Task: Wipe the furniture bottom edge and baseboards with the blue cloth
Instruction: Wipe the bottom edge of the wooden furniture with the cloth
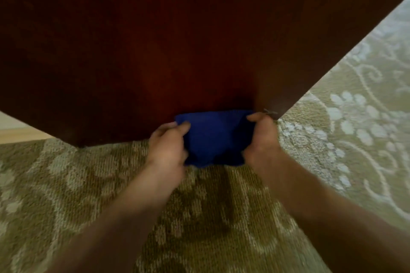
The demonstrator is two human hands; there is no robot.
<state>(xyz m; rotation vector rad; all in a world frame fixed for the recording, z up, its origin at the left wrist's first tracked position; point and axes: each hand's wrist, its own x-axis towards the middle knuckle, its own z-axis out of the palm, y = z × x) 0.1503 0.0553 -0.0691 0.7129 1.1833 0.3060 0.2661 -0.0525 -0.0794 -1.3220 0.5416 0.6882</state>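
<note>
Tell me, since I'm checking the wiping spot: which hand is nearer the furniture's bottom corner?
The right hand. Its fingertips almost touch the corner of the dark wooden furniture, while the left hand grips the blue cloth further along the edge.

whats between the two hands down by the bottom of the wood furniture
In the head view, the folded blue cloth spans the gap between the left hand and right hand, each gripping one side, against the dark reddish-brown wooden furniture.
</note>
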